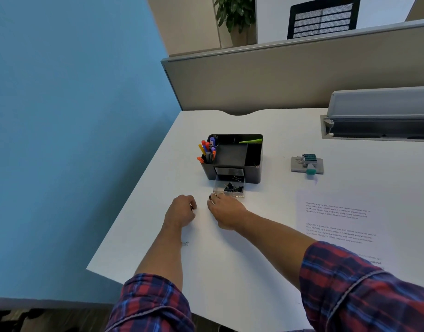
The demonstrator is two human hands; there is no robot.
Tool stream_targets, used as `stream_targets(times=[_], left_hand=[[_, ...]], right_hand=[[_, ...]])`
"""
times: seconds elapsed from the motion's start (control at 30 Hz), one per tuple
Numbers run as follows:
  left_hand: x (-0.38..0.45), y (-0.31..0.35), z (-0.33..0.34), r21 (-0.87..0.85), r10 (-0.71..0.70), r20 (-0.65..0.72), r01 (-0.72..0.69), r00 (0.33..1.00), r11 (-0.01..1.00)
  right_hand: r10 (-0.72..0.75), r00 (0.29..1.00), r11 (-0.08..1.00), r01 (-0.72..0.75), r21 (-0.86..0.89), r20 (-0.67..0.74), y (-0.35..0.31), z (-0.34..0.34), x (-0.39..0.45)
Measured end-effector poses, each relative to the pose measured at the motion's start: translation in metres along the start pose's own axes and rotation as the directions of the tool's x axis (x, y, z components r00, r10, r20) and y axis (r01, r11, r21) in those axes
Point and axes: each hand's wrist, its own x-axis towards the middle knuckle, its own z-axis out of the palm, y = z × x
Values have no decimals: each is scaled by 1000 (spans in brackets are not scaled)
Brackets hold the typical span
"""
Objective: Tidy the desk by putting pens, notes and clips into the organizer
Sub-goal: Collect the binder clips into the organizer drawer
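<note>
Two hands lay low on the desk: left hand curled (contents unclear), right hand pinching a binder clip beside the clear drawer.

One head-worn view looks forward and down, close over the desk

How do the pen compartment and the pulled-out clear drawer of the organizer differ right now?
The pen compartment is opaque black, stands upright and holds coloured pens on end. The clear drawer is transparent, low, slid forward onto the desk, and holds small black clips lying loose. Both belong to the same organizer.
</note>
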Motion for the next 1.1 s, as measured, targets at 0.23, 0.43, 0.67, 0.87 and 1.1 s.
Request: stream_targets(times=[0.23, 0.43, 0.67, 0.87, 1.1], left_hand=[[0, -4, -1, -175, -38, 54, 47, 998, 983], [2, -3, -4, -194, 5, 4, -4, 1000, 981], [-2, 1, -5, 47, -17, 169, 9, 986, 999], [-2, 8, 0, 26, 7, 108, -9, 994, 1000], [-5, 16, 3, 69, 27, 113, -35, 993, 997]], right_hand=[[-142, 990, 990, 142, 10, -8, 6, -8, -6], [-175, 984, 984, 176, -23, 38, 9, -12, -7], [-143, 986, 990, 144, -7, 89, 10, -18, -9], [-101, 989, 990, 89, 109, 105, 15, -18, -11], [-101, 995, 953, 99, 287, -6, 22, -24, -12]])
